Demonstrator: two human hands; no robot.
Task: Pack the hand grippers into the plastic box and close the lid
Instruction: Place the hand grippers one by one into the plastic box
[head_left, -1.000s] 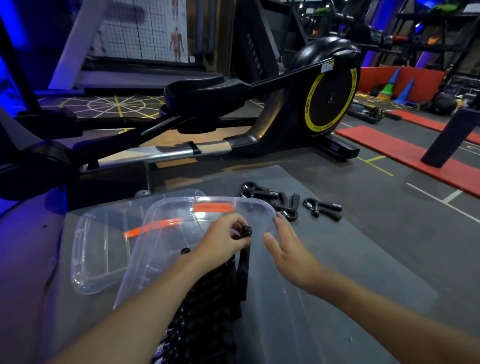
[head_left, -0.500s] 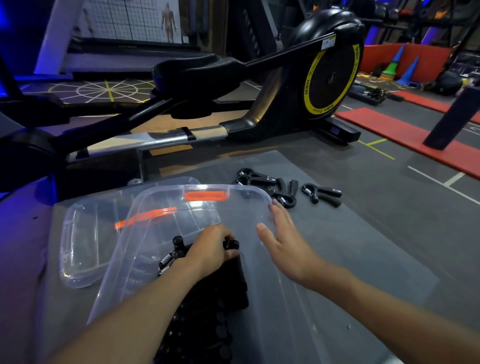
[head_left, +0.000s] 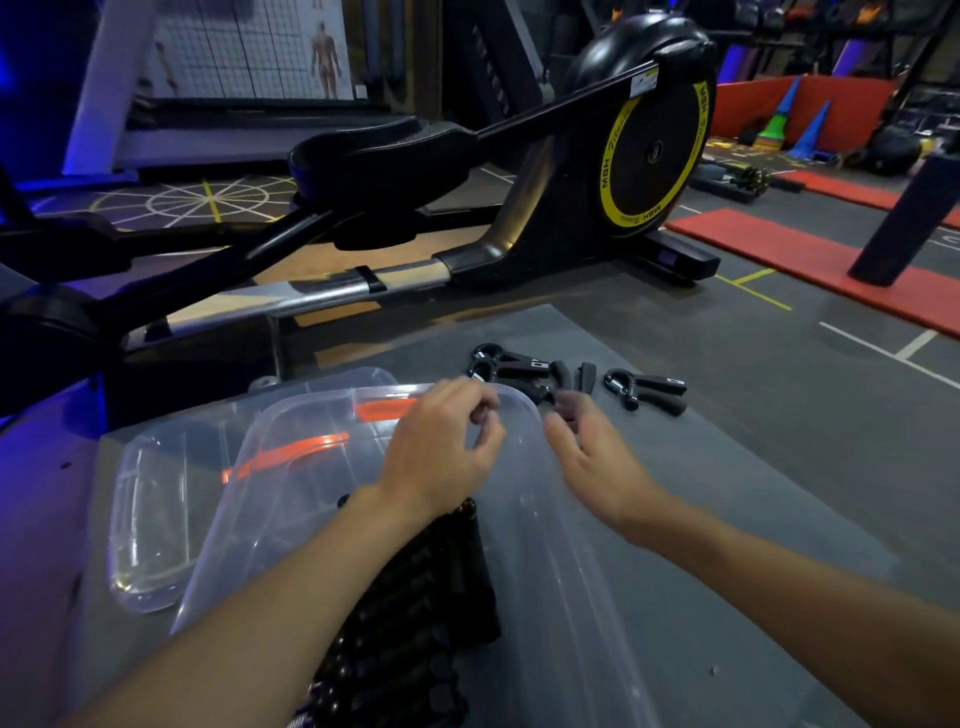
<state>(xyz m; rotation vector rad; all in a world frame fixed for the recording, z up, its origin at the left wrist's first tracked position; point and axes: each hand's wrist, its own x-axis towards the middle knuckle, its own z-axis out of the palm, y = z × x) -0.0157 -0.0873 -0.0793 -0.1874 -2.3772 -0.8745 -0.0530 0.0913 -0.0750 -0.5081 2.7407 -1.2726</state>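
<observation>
head view: we are finding the left hand (head_left: 441, 452) and right hand (head_left: 592, 457) both empty, fingers slack, over the far rim of the plastic box (head_left: 291, 467). we are judging packing midway: loose hand grippers (head_left: 519, 369) are lying on the counter (head_left: 753, 467) just beyond; reaching them is coming next, lid (head_left: 150, 519) after.

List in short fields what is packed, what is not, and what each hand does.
box: clear plastic box, open, on the grey mat
lid: off, lying left of the box
packed: row of black grippers inside the box
unpacked: cluster of grippers and one single gripper on the mat beyond the box
left hand: over the box, fingers loosely curled, holds nothing visible
right hand: open, stretched toward the cluster
</observation>
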